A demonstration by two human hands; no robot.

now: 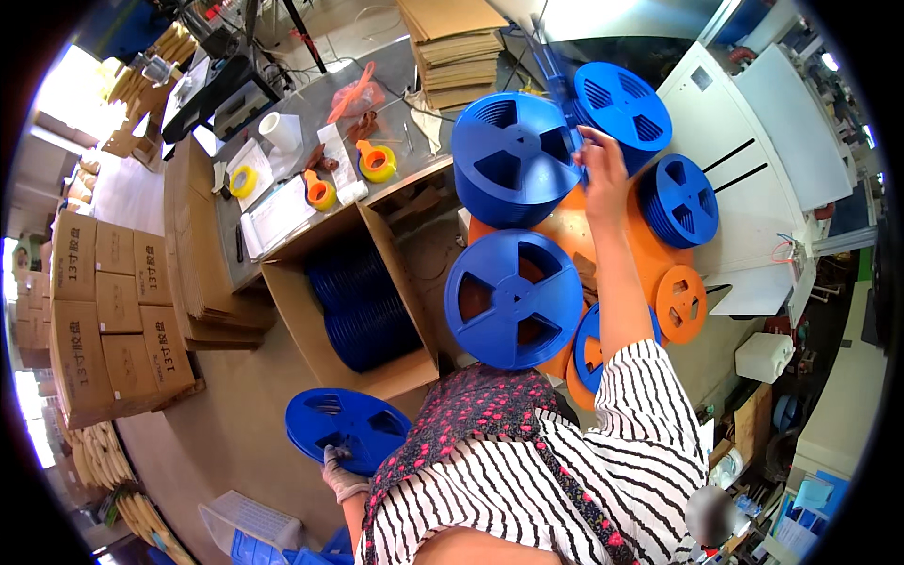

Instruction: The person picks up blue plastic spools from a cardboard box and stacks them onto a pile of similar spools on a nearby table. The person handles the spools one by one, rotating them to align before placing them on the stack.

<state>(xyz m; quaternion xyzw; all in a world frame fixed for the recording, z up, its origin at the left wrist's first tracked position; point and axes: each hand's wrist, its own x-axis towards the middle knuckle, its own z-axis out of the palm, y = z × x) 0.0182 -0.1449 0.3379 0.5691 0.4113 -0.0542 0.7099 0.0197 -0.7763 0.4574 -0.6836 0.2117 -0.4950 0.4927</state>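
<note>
We have two hands in frame. Left hand [345, 477], lower left of centre: fingers clamped on a blue reel [352, 424], tilted, some of them at one of its openings; the reel sits just below the open carton [400, 379]. That carton holds rows of dark blue reels [363, 315]. Right hand [605, 171], upper right of centre: fingers bent at a narrow blue piece [562, 89] by the rim of the tall blue stack [515, 143]; blurred, so we cannot tell if they grip it.

Around the right arm we note a second blue stack [622, 102] above, a smaller blue stack [686, 196] to the right, an orange reel [682, 303] below that, and a wide blue disc [516, 290] at centre.

Upper left, the grey worktop [403, 105] carries two orange tape dispensers [320, 191] and papers [282, 218]. Far left, we see stacked boxes [115, 315].
</note>
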